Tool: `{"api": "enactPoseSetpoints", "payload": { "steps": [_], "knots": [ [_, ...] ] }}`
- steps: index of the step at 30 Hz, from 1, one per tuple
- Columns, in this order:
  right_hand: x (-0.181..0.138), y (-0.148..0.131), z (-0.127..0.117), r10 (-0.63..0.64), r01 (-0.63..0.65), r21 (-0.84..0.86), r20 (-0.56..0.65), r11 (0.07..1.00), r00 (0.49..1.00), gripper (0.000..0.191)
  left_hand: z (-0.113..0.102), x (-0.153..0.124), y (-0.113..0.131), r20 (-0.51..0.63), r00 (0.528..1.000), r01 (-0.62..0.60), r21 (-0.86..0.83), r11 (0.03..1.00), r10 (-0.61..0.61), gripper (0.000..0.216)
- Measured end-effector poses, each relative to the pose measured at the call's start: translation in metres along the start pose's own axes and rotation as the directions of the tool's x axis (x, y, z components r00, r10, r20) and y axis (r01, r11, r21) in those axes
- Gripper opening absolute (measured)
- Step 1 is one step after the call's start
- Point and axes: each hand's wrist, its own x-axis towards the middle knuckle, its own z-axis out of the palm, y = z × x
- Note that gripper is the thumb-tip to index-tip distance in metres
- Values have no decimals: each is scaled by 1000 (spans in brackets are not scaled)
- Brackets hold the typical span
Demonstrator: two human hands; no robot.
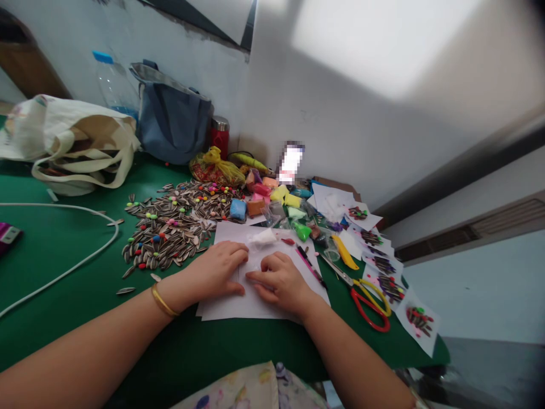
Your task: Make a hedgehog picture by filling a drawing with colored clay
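Observation:
White sheets of paper (pixel 225 307) lie stacked on the green table in front of me. My left hand (pixel 219 270) rests on the left part of the sheets, thumb and fingers apart, with a gold bangle on the wrist. Facing it, my right hand (pixel 279 281) touches the paper with its index finger stretched out and other fingers partly bent; I see nothing held in it. A white packet (pixel 263 237) lies on the paper beyond my fingertips. To the right are a pen (pixel 310 266) and scissors (pixel 366 298) with red and yellow handles.
Sunflower seeds (pixel 166 238) with coloured pieces are heaped at left. Several coloured clay packets (pixel 255 208) lie behind the paper. A yellow cutter (pixel 344 253) and small seed-decorated cards (pixel 419 321) lie at right. Bags (pixel 174 122), a red flask (pixel 220 136) and a phone (pixel 290 162) stand behind; a white cable (pixel 91 255) crosses left.

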Motion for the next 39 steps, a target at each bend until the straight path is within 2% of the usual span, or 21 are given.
{"api": "enactPoseSetpoints", "payload": {
  "steps": [4, 9, 27, 36, 39],
  "knots": [
    [3, -4, 1, -3, 3, 4, 27, 1000, 1000, 26, 0, 1, 0, 6, 1000, 1, 3, 1000, -1, 54],
    [2, 1, 0, 41, -40, 63, -30, 997, 999, 24, 0, 1, 0, 7, 1000, 4, -1, 1000, -4, 55],
    [-4, 12, -13, 7, -11, 94, 49, 995, 999, 27, 1, -1, -1, 6, 1000, 10, -3, 1000, -10, 57],
    [-4, 15, -14, 0, -4, 127, 32, 992, 999, 24, 2, 0, -2, 2, 1000, -4, -8, 1000, 4, 57],
    [-3, 15, -9, 27, -24, 132, -23, 991, 999, 24, 1, 0, -1, 5, 1000, 0, -2, 1000, 1, 57]
  ]
}}
